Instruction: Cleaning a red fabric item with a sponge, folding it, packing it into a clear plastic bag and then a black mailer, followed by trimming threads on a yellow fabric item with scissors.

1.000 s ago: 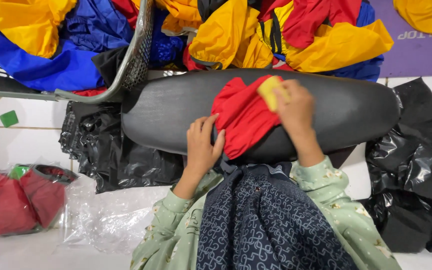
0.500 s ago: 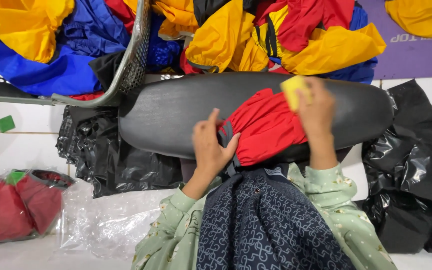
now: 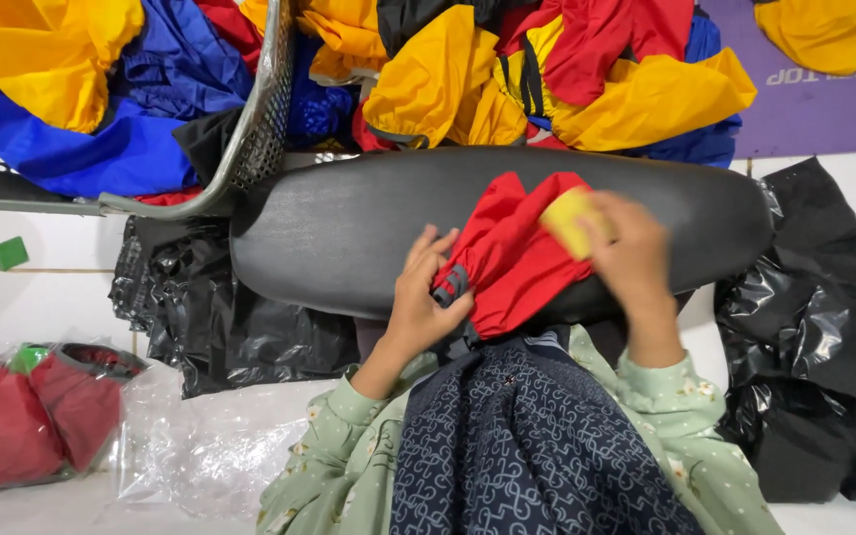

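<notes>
Red cloth (image 3: 517, 253) lies bunched on the black board (image 3: 349, 233), close to the person's lap. The left hand (image 3: 426, 297) pinches its near edge by a grey loop. The right hand (image 3: 626, 260) presses on the cloth and grips a yellow pad (image 3: 569, 218). It looks partly folded, not done. Left of the board sits a bagged red bundle (image 3: 22, 421). Beyond the board, many bright cloths (image 3: 587, 84) wait in a heap.

The right hand (image 3: 631, 260) is motion-blurred, hiding part of the yellow piece (image 3: 569, 220) and red garment (image 3: 512, 253).
</notes>
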